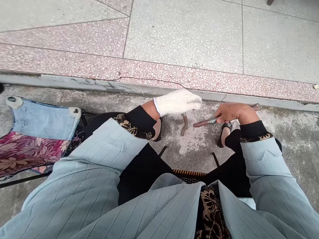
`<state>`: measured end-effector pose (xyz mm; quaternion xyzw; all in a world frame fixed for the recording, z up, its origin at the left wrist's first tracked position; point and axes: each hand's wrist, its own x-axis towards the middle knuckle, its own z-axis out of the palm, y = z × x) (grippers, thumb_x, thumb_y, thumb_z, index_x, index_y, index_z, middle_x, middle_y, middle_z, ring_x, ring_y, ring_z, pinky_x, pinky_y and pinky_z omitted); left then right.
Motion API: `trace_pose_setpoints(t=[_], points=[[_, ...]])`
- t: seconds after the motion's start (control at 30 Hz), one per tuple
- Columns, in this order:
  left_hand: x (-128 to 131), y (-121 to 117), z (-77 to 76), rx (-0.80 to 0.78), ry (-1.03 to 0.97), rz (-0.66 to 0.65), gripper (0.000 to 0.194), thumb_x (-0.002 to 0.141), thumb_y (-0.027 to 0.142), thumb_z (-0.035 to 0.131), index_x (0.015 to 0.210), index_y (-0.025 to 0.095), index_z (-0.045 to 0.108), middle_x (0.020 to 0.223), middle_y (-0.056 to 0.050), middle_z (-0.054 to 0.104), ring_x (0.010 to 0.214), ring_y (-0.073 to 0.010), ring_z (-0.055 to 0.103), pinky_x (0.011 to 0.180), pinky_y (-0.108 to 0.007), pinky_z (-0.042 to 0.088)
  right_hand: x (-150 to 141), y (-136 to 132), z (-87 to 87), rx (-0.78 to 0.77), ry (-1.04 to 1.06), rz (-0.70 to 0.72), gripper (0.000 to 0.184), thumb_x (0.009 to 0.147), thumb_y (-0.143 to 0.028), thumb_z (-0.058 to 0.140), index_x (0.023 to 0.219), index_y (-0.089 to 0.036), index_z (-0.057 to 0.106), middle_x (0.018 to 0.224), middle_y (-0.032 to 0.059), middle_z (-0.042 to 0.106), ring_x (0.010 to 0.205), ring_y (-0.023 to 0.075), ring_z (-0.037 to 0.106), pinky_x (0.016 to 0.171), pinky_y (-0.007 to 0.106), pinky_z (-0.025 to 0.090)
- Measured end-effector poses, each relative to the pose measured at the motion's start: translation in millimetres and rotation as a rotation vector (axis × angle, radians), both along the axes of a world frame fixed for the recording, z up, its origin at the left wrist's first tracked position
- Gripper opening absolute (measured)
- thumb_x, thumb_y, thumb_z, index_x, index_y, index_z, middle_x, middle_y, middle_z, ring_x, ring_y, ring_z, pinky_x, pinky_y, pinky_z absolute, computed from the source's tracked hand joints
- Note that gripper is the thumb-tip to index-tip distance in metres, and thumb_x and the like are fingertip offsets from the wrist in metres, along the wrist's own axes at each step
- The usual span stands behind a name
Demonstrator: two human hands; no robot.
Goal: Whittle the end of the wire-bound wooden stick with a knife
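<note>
Grips slim wrapped rod point(206, 122) in bare right hand point(232, 111) above concrete ground point(189, 152), near right shoe point(227, 125).
Reaches forward with both hands, backs uppermost; folds right-hand fingers snugly round the rod. Points its reddish-brown tip leftward and slightly toward the body, with long axis slanting crosswise. Hangs gloved left hand point(177, 101) just beyond a bent stick point(185, 126); cannot tell how far closed or whether gripping it. Faces terrazzo step point(187, 28) close ahead; has denim-and-floral fabric point(43, 123) at left.
</note>
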<state>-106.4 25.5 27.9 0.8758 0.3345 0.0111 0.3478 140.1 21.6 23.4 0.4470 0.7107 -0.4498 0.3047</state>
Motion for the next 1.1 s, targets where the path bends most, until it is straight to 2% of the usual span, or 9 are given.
trace_pose_setpoints(t=[0.13,0.23,0.37,0.5,0.7,0.8,0.87,0.93,1.1], points=[[-5.9,10.0,-0.7,0.06,-0.01,0.107,0.037,0.094,0.039,0.044,0.096,0.015,0.073,0.079,-0.002,0.067,0.074,-0.017,0.058,0.07,-0.027,0.039,-2.2,-4.9,4.2,-0.299,0.323,-0.034,0.024,0.083,-0.039,0.073,0.078,-0.016,0.072,0.071,0.0007,0.068,0.063,0.013,0.058,0.063,0.026,0.042],[-7.2,15.1,-4.4,0.064,-0.035,0.153,0.039,0.095,0.039,0.042,0.094,0.014,0.072,0.078,-0.003,0.065,0.073,-0.0171,0.058,0.07,-0.027,0.039,0.5,-7.0,16.3,-0.369,0.512,-0.081,0.036,0.08,-0.051,0.077,0.084,-0.016,0.074,0.075,0.0003,0.069,0.064,0.0117,0.058,0.061,0.023,0.041],[-5.1,21.4,-22.3,0.028,-0.037,0.168,0.039,0.095,0.04,0.041,0.086,0.014,0.069,0.078,-0.005,0.064,0.071,-0.0173,0.056,0.068,-0.029,0.038,15.3,-6.3,34.3,-0.217,0.617,-0.238,0.04,0.079,-0.056,0.077,0.087,-0.017,0.075,0.073,-0.0011,0.067,0.064,0.0113,0.057,0.061,0.023,0.042],[6.0,15.4,-40.7,-0.185,-0.038,0.16,0.032,0.09,0.038,0.049,0.094,0.013,0.069,0.083,-0.006,0.066,0.069,-0.0163,0.056,0.065,-0.028,0.04,26.5,-5.5,39.5,-0.002,0.645,-0.407,0.035,0.083,-0.052,0.075,0.081,-0.018,0.072,0.069,-0.0012,0.064,0.061,0.0111,0.053,0.06,0.024,0.041],[23.7,-8.6,-29.6,-0.348,-0.131,0.084,0.038,0.094,0.049,0.045,0.082,0.018,0.062,0.07,-0.001,0.059,0.059,-0.0121,0.048,0.059,-0.025,0.036,21.2,0.5,18.3,0.297,0.634,-0.74,0.029,0.089,-0.043,0.071,0.076,-0.017,0.065,0.067,0.001,0.06,0.056,0.0105,0.048,0.054,0.024,0.038],[24.0,-12.1,-24.6,-0.339,-0.169,0.084,0.037,0.095,0.047,0.044,0.082,0.017,0.063,0.07,-0.001,0.059,0.06,-0.0119,0.05,0.059,-0.025,0.036,17.3,6.6,6.4,0.528,0.458,-0.811,0.016,0.09,-0.032,0.069,0.091,-0.015,0.068,0.071,0.0036,0.064,0.058,0.0135,0.053,0.057,0.027,0.04],[23.1,-11.8,-25.0,-0.316,-0.181,0.076,0.036,0.096,0.045,0.045,0.082,0.017,0.063,0.073,-0.002,0.063,0.063,-0.0126,0.053,0.061,-0.025,0.037,13.5,8.9,2.6,0.67,0.263,-0.736,0.018,0.091,-0.027,0.067,0.104,-0.014,0.071,0.08,0.0072,0.069,0.067,0.0175,0.059,0.063,0.029,0.042],[22.3,-10.5,-26.9,-0.275,-0.179,0.078,0.036,0.096,0.044,0.045,0.083,0.016,0.064,0.077,-0.003,0.066,0.064,-0.0133,0.055,0.063,-0.025,0.038,8.0,8.7,1.6,0.7,0.085,-0.544,0.021,0.093,-0.027,0.065,0.108,-0.013,0.072,0.091,0.0122,0.072,0.079,0.0223,0.063,0.069,0.032,0.043],[20.4,-6.6,-31.9,0.004,0.015,-0.031,0.037,0.097,0.042,0.044,0.095,0.018,0.072,0.08,-0.005,0.07,0.07,-0.0176,0.06,0.062,-0.028,0.032,-9.5,-0.3,0.4,0.381,-0.138,-0.059,0.02,0.092,-0.027,0.068,0.077,-0.015,0.072,0.08,0.0134,0.07,0.075,0.0235,0.063,0.065,0.034,0.04]])
